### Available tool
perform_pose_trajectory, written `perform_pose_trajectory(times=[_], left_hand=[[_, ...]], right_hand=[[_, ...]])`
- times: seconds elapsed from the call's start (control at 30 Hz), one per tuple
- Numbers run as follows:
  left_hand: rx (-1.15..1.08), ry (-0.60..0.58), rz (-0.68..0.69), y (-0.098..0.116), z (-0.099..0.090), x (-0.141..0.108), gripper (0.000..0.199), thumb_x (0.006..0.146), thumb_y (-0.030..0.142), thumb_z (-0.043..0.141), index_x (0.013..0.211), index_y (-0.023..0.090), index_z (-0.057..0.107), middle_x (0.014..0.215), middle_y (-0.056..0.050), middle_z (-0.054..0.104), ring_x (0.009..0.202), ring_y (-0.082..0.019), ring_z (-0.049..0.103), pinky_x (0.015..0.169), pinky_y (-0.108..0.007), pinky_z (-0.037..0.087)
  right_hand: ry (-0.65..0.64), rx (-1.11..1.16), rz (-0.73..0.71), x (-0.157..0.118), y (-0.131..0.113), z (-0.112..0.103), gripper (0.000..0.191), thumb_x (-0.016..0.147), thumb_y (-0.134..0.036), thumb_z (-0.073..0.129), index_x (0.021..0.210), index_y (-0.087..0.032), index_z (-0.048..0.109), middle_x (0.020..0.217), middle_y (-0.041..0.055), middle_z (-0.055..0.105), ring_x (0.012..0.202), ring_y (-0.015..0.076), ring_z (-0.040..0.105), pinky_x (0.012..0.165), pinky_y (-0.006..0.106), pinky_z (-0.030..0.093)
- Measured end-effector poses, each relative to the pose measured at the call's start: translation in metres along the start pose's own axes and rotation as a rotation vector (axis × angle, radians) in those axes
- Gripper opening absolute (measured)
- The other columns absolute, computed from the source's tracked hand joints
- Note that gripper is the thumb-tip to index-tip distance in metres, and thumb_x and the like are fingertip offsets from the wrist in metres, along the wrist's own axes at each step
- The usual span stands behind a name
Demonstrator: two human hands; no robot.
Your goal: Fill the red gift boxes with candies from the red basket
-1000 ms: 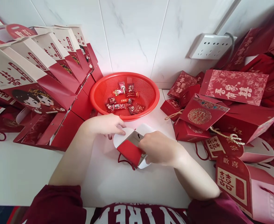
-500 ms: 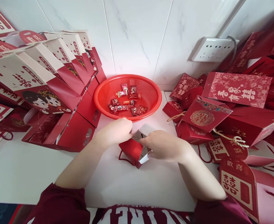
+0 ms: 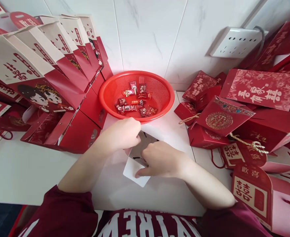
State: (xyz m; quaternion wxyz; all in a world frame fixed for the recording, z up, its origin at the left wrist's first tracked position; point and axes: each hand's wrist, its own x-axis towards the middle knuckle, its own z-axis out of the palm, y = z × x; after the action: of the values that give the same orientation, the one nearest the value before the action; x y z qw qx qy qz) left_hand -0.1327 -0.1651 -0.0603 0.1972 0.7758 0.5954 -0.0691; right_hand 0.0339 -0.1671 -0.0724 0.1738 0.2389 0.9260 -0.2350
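Note:
A small candy gift box point(image 3: 137, 171) is on the white tabletop in front of me. Its white flap lies folded out toward me, and its grey inner face shows, with dark slots in it. My left hand point(image 3: 127, 133) is closed on the box's left edge, its fingertips mostly hidden. My right hand point(image 3: 163, 159) grips the right side; its thumb presses on the white flap while the other fingers curl at the opening. Just beyond both hands stands a red plastic basket point(image 3: 168, 103) with several wrapped candies point(image 3: 129, 108) inside.
Red and white paper gift bags point(image 3: 48, 95) stand in a row at the left. Red gift boxes point(image 3: 219, 118) with cords are piled at the right. A white power strip point(image 3: 236, 42) is on the tiled wall point(image 3: 147, 36) behind.
The box has been opened out: its red side no longer shows, and the white flap now points toward me. My right hand has shifted slightly left, its thumb now on the flap.

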Motion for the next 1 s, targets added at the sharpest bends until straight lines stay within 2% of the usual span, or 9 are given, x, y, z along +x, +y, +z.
perform_pose_trajectory(times=[0.17, 0.3, 0.37, 0.47, 0.53, 0.63, 0.8, 0.87, 1.0], left_hand=[[0.144, 0.079, -0.064, -0.002, -0.001, -0.001, 0.021, 0.076, 0.018, 0.053, 0.055, 0.019, 0.048, 0.053, -0.004, 0.052, 0.047, -0.017, 0.048, 0.05, -0.031, 0.025], [0.121, -0.001, -0.107, -0.005, 0.003, 0.005, 0.027, 0.079, 0.026, 0.057, 0.054, 0.018, 0.053, 0.057, -0.005, 0.057, 0.05, -0.017, 0.051, 0.049, -0.029, 0.028], [0.104, -0.053, -0.078, -0.007, 0.006, 0.009, 0.026, 0.079, 0.019, 0.054, 0.053, 0.017, 0.054, 0.056, -0.005, 0.058, 0.048, -0.016, 0.05, 0.049, -0.029, 0.028], [0.135, -0.019, -0.022, -0.009, 0.008, 0.012, 0.019, 0.08, 0.015, 0.051, 0.063, 0.017, 0.061, 0.061, -0.007, 0.061, 0.052, -0.018, 0.053, 0.05, -0.03, 0.027], [0.163, 0.034, -0.018, -0.01, 0.009, 0.013, 0.017, 0.08, 0.015, 0.051, 0.067, 0.017, 0.062, 0.062, -0.008, 0.061, 0.055, -0.02, 0.055, 0.052, -0.031, 0.027], [0.179, 0.09, -0.025, -0.01, 0.008, 0.011, 0.018, 0.081, 0.017, 0.051, 0.067, 0.017, 0.062, 0.062, -0.008, 0.061, 0.058, -0.022, 0.057, 0.054, -0.033, 0.027], [0.137, 0.135, -0.006, -0.005, 0.004, 0.001, 0.02, 0.088, 0.028, 0.051, 0.072, 0.018, 0.06, 0.069, -0.007, 0.065, 0.064, -0.022, 0.061, 0.054, -0.031, 0.028], [0.103, 0.131, 0.004, -0.004, 0.0, -0.003, 0.016, 0.087, 0.029, 0.052, 0.077, 0.018, 0.059, 0.071, -0.006, 0.065, 0.063, -0.021, 0.061, 0.053, -0.031, 0.028], [0.07, 0.105, -0.012, -0.008, -0.009, -0.012, 0.011, 0.083, 0.03, 0.059, 0.086, 0.019, 0.058, 0.079, -0.005, 0.067, 0.069, -0.023, 0.063, 0.052, -0.03, 0.029]], right_hand=[[-0.056, -0.149, 0.029, 0.004, -0.009, 0.002, 0.029, 0.094, -0.03, 0.054, 0.085, -0.013, 0.076, 0.072, 0.0124, 0.071, 0.067, 0.0227, 0.066, 0.057, 0.029, 0.037], [-0.054, -0.223, 0.033, 0.008, -0.003, 0.001, 0.026, 0.084, -0.002, 0.051, 0.086, -0.012, 0.075, 0.075, 0.0124, 0.072, 0.069, 0.0217, 0.067, 0.057, 0.027, 0.038], [-0.059, -0.212, 0.014, 0.009, 0.0, 0.0, 0.025, 0.086, -0.005, 0.05, 0.084, -0.012, 0.074, 0.075, 0.0115, 0.071, 0.067, 0.0219, 0.067, 0.054, 0.028, 0.035], [0.017, -0.139, -0.043, 0.005, 0.003, -0.003, 0.036, 0.099, -0.027, 0.044, 0.08, -0.014, 0.072, 0.073, 0.0093, 0.07, 0.064, 0.0209, 0.064, 0.053, 0.03, 0.032], [0.131, -0.025, -0.13, -0.002, 0.005, -0.009, 0.04, 0.102, -0.036, 0.042, 0.081, -0.016, 0.071, 0.074, 0.0062, 0.07, 0.067, 0.0186, 0.063, 0.057, 0.029, 0.034], [0.364, 0.134, -0.202, -0.017, 0.014, -0.022, 0.03, 0.102, -0.033, 0.045, 0.091, -0.02, 0.069, 0.081, 0.0031, 0.07, 0.071, 0.0148, 0.06, 0.064, 0.027, 0.037], [0.681, 0.17, 0.114, -0.015, 0.052, -0.055, 0.027, 0.1, -0.031, 0.045, 0.096, -0.019, 0.069, 0.086, 0.0042, 0.071, 0.072, 0.0153, 0.06, 0.068, 0.028, 0.04], [0.696, 0.15, 0.227, 0.0, 0.071, -0.07, 0.026, 0.098, -0.031, 0.045, 0.098, -0.02, 0.069, 0.092, 0.0043, 0.072, 0.078, 0.0167, 0.062, 0.07, 0.028, 0.041], [0.44, 0.061, 0.297, 0.045, 0.098, -0.097, 0.025, 0.094, -0.025, 0.048, 0.11, -0.021, 0.068, 0.115, 0.0076, 0.07, 0.101, 0.0226, 0.063, 0.074, 0.029, 0.045]])
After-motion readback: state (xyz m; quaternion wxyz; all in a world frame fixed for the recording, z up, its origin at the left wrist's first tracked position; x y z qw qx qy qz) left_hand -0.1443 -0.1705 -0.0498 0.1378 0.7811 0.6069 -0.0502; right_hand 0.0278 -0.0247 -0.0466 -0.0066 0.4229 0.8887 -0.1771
